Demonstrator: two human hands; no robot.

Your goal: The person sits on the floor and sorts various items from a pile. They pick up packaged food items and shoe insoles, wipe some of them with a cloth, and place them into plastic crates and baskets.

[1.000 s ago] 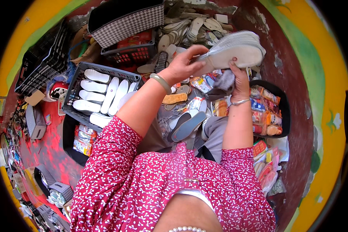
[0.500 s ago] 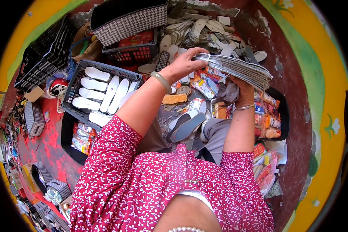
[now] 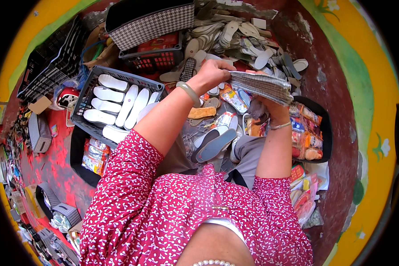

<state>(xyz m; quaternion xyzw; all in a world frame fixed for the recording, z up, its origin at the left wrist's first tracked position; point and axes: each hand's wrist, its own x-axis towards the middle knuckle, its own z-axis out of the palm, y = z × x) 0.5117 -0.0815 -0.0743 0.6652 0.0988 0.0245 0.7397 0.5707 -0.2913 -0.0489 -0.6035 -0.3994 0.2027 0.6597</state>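
Observation:
Between my two hands is a thick stack of insoles (image 3: pixel 262 86), grey-brown and ribbed along its layered edge. My left hand (image 3: pixel 213 74), with a pale bangle at the wrist, pinches the stack's left end. From below and to the right, my right hand (image 3: pixel 274 110) grips it, its fingers partly hidden behind the stack. A dark grey, soft-looking piece (image 3: pixel 258 109) sits just beside my right palm; whether that hand holds it too I cannot make out. Below, near my legs, lies a pair of grey-blue soled insoles (image 3: pixel 216 145).
At the left stands a dark plastic crate (image 3: pixel 86 126) of white insoles (image 3: pixel 127 105). A houndstooth box (image 3: pixel 150 29) rests on another crate (image 3: pixel 153 60) behind it. Loose insoles (image 3: pixel 228 33) heap up at the back. Black bins of packaged goods (image 3: pixel 308 133) flank me.
The stack of insoles has moved left and slightly down, closer to me. My right hand has shifted left along with it, while my left hand stays at the stack's left end.

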